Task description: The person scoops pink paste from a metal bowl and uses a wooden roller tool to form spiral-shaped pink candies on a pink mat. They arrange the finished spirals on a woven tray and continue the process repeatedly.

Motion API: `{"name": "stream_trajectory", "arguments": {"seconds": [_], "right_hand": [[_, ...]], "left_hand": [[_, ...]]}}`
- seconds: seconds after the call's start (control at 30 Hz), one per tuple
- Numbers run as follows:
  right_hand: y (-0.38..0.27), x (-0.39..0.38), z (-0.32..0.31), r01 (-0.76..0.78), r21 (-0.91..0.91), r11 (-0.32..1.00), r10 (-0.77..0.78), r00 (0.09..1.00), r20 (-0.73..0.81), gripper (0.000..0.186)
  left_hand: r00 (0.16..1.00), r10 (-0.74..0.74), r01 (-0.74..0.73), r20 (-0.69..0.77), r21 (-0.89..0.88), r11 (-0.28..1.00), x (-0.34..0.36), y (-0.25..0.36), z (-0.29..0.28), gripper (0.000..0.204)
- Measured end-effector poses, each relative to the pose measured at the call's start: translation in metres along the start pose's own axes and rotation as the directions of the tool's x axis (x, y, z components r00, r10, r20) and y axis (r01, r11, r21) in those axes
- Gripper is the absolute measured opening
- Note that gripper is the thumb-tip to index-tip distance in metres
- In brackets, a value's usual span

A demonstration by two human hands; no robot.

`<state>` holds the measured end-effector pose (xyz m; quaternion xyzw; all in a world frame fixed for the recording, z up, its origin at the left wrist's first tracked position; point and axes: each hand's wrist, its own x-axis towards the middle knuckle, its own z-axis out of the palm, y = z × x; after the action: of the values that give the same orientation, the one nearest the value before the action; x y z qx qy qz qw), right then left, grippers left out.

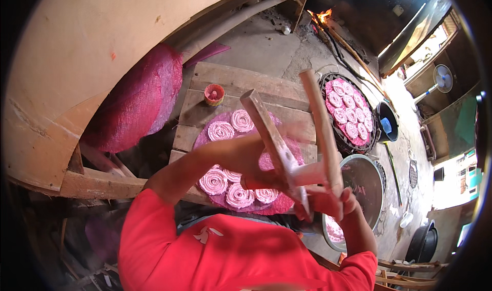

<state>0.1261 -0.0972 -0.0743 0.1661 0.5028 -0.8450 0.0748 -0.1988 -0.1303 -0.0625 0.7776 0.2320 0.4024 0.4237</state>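
A wooden press [278, 147] with two long handles is tilted up in front of me, a pale cylinder between the handles. My right hand [335, 203] has its fingers wrapped round the lower end. My left hand [264, 165] reaches across behind the nearer handle; its fingers are partly hidden and smeared by motion. Below lies a round pink mesh sheet [279, 205] bearing several pink swirls of thin strands [239, 194]. To the right, a large metal basin [376, 188] has pink dough-like stuff [334, 230] inside.
Under the sheet is a plank table [241, 81] with a small red cup [214, 94]. A round tray of pink swirls [351, 109] sits beyond its right end, near a dark bucket [387, 122]. A pink sack [143, 101] stands at left; a fire [322, 16] burns at the back.
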Motion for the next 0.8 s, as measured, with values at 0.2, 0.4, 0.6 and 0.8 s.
{"name": "stream_trajectory", "arguments": {"seconds": [0.2, 0.4, 0.6, 0.8], "right_hand": [[-0.017, 0.004, -0.012, 0.058, 0.214, 0.975, -0.046, 0.997, -0.063, 0.13], [-0.015, 0.017, -0.055, -0.11, 0.265, 0.958, 0.145, 0.983, -0.117, 0.123], [-0.004, 0.036, -0.069, -0.237, 0.214, 0.948, 0.287, 0.925, -0.249, 0.104], [-0.005, 0.041, -0.073, -0.3, -0.085, 0.95, 0.241, 0.878, -0.413, 0.083]], "left_hand": [[0.913, -0.103, -0.347, -0.395, -0.883, 0.317, 0.062, -0.018, -0.027, 0.082], [0.908, -0.169, -0.385, -0.383, -0.923, 0.024, 0.053, -0.111, -0.022, 0.082], [0.873, -0.22, -0.479, -0.435, -0.849, -0.224, 0.029, -0.194, 0.002, 0.06], [0.723, -0.337, -0.659, -0.604, -0.748, -0.074, 0.018, -0.199, 0.007, 0.048]]}}
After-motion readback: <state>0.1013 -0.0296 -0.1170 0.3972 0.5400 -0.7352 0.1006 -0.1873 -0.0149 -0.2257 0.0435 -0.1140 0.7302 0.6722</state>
